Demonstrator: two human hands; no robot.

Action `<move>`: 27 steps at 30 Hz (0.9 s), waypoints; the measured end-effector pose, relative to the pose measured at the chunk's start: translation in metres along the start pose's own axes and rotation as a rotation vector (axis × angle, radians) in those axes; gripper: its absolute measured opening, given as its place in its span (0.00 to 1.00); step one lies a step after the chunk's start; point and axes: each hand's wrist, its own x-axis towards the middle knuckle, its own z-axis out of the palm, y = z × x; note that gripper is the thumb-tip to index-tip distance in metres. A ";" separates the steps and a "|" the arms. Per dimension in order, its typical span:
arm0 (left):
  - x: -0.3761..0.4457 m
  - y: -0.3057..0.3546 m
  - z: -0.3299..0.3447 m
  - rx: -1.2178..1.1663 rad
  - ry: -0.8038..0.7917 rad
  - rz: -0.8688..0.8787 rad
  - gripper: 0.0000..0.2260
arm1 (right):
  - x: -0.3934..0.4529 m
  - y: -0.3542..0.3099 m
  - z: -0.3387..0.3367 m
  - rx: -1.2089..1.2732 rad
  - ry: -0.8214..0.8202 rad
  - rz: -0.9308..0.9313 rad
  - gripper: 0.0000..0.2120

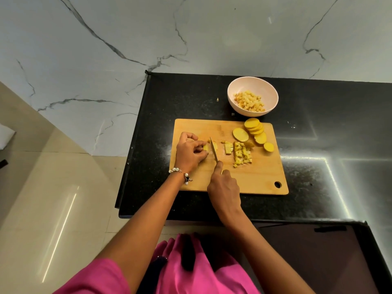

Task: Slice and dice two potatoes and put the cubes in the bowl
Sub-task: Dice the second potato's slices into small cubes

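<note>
A wooden cutting board [263,177] lies on the black counter. My left hand [189,152] pinches a small stack of potato strips [206,147] at the board's left. My right hand [224,187] grips a knife [214,150], forefinger along its spine, the blade down across the strips. Right of the blade lie cut potato cubes [241,154]. Round potato slices [254,129] overlap at the board's far right corner. A pale bowl [270,90] behind the board holds several potato cubes [249,101].
The black counter [318,134] ends at its left edge near the board, with tiled floor below. A marble wall rises behind. A small scrap [217,99] lies left of the bowl. A dark lower surface [318,251] sits at the front right.
</note>
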 end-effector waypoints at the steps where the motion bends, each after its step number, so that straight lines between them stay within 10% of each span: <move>1: 0.000 0.000 0.000 -0.007 -0.002 -0.002 0.14 | 0.001 0.001 -0.002 0.015 -0.012 0.010 0.26; 27: -0.002 0.002 0.001 0.111 0.093 -0.103 0.11 | 0.007 0.001 -0.007 0.174 -0.011 -0.069 0.27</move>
